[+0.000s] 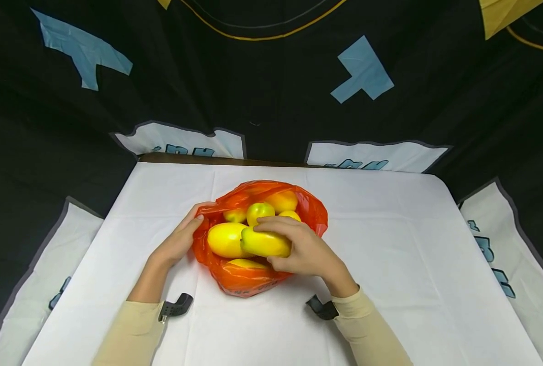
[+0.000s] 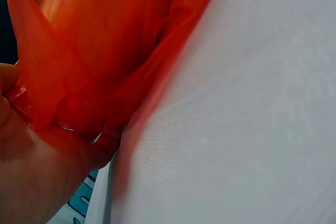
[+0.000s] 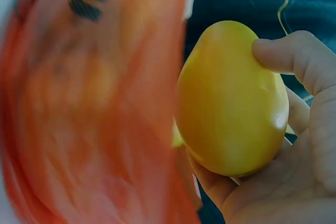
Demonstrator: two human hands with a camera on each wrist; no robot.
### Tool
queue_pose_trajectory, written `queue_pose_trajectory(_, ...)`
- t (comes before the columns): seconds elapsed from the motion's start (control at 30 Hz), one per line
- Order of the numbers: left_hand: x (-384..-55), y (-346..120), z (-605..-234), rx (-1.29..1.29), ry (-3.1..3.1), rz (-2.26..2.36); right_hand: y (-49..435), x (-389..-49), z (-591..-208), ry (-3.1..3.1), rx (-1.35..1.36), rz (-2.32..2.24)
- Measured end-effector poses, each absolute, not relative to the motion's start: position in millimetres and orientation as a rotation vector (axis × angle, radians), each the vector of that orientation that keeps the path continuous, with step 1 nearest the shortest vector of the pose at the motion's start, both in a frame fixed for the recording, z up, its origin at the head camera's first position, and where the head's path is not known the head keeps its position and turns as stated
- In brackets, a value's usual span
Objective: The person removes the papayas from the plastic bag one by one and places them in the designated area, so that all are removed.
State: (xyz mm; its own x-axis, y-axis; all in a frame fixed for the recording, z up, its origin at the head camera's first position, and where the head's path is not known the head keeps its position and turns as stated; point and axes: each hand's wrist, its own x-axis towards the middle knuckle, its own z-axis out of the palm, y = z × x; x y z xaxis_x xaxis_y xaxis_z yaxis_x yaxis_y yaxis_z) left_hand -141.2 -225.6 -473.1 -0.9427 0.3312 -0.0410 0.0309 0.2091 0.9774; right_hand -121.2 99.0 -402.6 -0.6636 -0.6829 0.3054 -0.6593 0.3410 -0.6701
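Observation:
An orange plastic bag [image 1: 253, 285] sits with its mouth spread on the white-covered table, full of yellow fruit. My left hand [image 1: 180, 240] grips the bag's left rim; in the left wrist view its fingers curl into the thin red-orange film [image 2: 100, 51]. Over the fruit, my right hand [image 1: 305, 249] holds a smooth yellow mango [image 1: 265, 243], thumb on one side and fingers on the other. The right wrist view shows this mango [image 3: 233, 103] beside the bag's wall [image 3: 105, 119]. Next to it lie a larger yellow oval fruit [image 1: 223, 240] and a green-yellow apple [image 1: 259, 211].
More yellow fruit [image 1: 284, 201] lies toward the back of the bag. White cloth covers the table [image 1: 390, 254] around it. A black curtain [image 1: 271, 91] with blue and yellow shapes hangs behind the far edge. Black wrist straps [image 1: 177, 306] stick out at both cuffs.

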Motion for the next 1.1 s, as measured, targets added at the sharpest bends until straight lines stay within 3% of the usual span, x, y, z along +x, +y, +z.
queue_pose_trajectory(0.4,-141.5,-228.0,-475.6,0.323,2.267,1.77,128.7,-129.4,-375.8,2.632,-1.089,-1.514)
queue_pose_trajectory(0.7,-141.6,-227.2,-475.3,0.326,2.265,1.775,139.4,-117.6,-339.2,2.724,-0.948,-1.607)
queue_pose_trajectory(1.1,-139.9,-226.2,-474.8,0.305,2.276,1.755,164.8,-124.7,-340.8,2.864,-0.754,-1.722)
